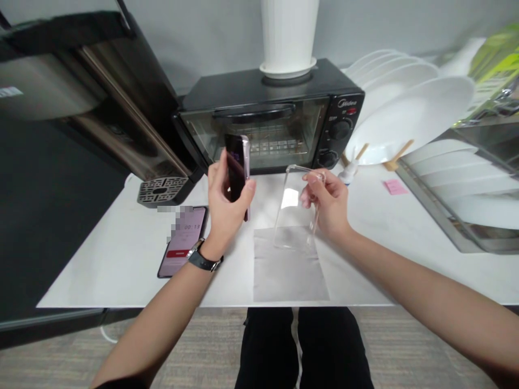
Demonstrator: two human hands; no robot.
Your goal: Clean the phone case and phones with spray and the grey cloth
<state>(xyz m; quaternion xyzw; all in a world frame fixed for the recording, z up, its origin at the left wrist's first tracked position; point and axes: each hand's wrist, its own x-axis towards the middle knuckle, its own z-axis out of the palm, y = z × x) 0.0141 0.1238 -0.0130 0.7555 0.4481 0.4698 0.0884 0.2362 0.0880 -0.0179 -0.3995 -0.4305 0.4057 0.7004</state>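
Observation:
My left hand point(225, 197) grips a smartphone point(236, 167) upright by its edges, its dark screen turned partly to the left and its pinkish side edge showing. Between the thumb and fingers of my right hand point(326, 200) is a clear phone case point(279, 216), held by its right edge and tilted. The phone and the case are apart. Below the case, a grey cloth or sheet point(290, 275) lies flat at the counter's front edge. A second phone point(184, 243), its screen lit with a timer, rests on the counter beside my left wrist.
A black toaster oven point(259, 129) stands behind my hands, with a white pot point(290, 38) on top. A drink dispenser point(133, 119) is at the left. White plates point(413, 119) stand in a rack at the right, near a small white bottle point(348, 173) and pink sticky notes point(395, 187).

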